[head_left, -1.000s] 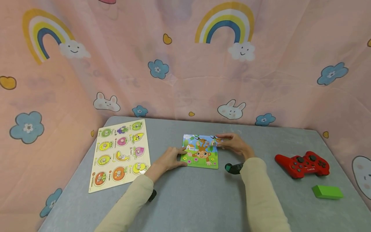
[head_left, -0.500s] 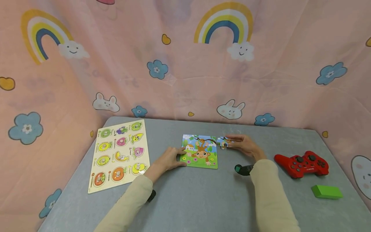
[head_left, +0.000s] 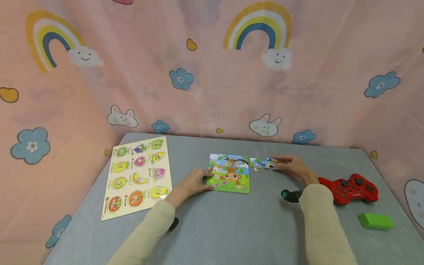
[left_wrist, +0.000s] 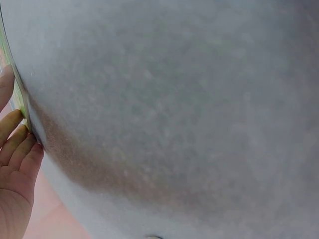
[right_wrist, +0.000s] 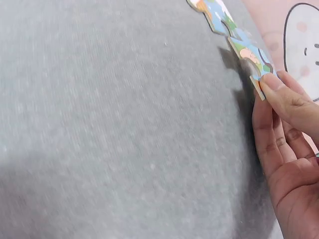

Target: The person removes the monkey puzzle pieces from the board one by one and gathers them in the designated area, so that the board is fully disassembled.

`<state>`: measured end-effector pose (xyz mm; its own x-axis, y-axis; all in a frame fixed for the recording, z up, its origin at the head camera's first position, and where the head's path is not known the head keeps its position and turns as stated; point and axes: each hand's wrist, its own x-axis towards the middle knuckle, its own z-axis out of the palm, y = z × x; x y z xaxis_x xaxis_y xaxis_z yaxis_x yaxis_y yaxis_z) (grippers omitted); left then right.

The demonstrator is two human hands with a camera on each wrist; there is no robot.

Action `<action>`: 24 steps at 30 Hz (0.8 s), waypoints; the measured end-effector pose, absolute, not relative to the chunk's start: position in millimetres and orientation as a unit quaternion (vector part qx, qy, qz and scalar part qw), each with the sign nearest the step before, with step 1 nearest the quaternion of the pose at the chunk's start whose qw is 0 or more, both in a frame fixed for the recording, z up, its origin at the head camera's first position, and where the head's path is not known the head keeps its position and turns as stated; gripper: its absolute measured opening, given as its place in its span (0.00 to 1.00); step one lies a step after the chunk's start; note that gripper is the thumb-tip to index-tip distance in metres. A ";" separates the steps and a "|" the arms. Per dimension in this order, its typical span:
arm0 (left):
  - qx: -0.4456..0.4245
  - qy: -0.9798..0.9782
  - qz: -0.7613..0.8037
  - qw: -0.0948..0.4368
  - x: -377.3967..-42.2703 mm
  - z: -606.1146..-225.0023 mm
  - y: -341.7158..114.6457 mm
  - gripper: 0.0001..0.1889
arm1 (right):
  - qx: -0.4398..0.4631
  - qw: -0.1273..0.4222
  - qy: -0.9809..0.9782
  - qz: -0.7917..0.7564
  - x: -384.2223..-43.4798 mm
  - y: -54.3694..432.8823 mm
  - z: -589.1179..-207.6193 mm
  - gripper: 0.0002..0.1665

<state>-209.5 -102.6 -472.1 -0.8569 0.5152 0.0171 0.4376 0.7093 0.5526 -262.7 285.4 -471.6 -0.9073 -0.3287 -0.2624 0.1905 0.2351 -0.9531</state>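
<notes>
At the desk's (head_left: pixel 232 228) far-left corner lies the fruit peg board (head_left: pixel 137 176), flat, well apart from both of your hands.

Your left hand (head_left: pixel 193 183) rests palm-down at the left edge of the monkey puzzle (head_left: pixel 229 173), which lies flat near the middle of the desk, toward the far edge. Your fingers lie nearly straight and close together, their tips touching the puzzle's left edge; the left wrist view shows the fingers (left_wrist: pixel 17 147) side by side against that edge. They curl round nothing.

Just right of the monkey puzzle, with a narrow gap, the loose puzzle strip (head_left: pixel 264 163) lies on the desk: a short row of joined pieces. Your right hand (head_left: pixel 293 167) is at its right end. In the right wrist view your thumb (right_wrist: pixel 289 102) presses on the end of the strip (right_wrist: pixel 239 42), with the other fingers held together beneath it; the end is pinched, and the strip's far part lies low over the grey surface.

Near the desk's right edge sits the red game controller (head_left: pixel 352 187), just beside your right sleeve. The green block (head_left: pixel 375 220) lies nearer you, close to the right edge.
</notes>
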 end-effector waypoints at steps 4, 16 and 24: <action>0.257 0.922 0.282 0.070 -209.0 -471.4 -103.0 0.28 | -0.042 0.199 0.796 -0.570 -263.0 286.4 -467.4 0.33; 0.253 0.924 0.277 0.072 -208.5 -469.2 -102.6 0.28 | -0.055 0.157 0.861 -0.481 -262.3 283.1 -459.8 0.33; 0.258 0.923 0.278 0.072 -208.1 -469.3 -102.3 0.28 | -0.057 0.150 0.859 -0.485 -260.6 285.7 -464.1 0.34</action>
